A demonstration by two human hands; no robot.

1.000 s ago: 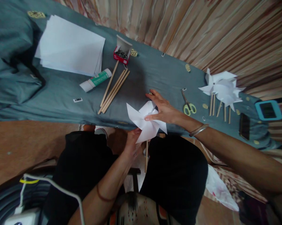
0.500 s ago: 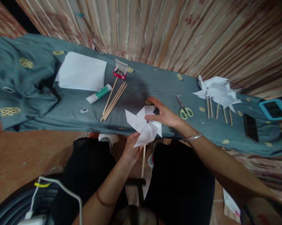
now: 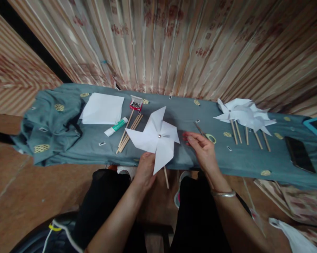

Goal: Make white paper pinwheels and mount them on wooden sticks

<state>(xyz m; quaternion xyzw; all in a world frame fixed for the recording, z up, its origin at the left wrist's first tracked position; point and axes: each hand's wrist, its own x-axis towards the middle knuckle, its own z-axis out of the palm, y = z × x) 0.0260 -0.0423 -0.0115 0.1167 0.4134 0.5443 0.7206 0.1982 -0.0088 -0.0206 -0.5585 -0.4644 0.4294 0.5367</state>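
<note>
A white paper pinwheel [image 3: 159,136] faces me, with a silver thumbtack [image 3: 159,136] at its centre and a thin wooden stick [image 3: 166,177] below. My left hand [image 3: 146,172] is closed on it from beneath, its fingers partly hidden behind the lower blade. Just right of the blades, apart from them, hovers my right hand [image 3: 202,147]. Its fingers are loosely bent and slightly blurred, with nothing visible in them. Scissors [image 3: 210,138] with light green handles lie partly behind that hand.
On the cloth-covered table [image 3: 158,100] lie a stack of white paper [image 3: 104,108], a glue stick [image 3: 116,127], several wooden sticks [image 3: 129,135] and a red box of thumbtacks [image 3: 135,104]. Finished pinwheels [image 3: 245,110], a phone [image 3: 299,154] and a blue-framed device [image 3: 316,127] are at the right.
My right hand has come off the pinwheel's centre and moved right. The pinwheel's blades have turned and now face me more squarely, still in my left hand. The camera view has shifted.
</note>
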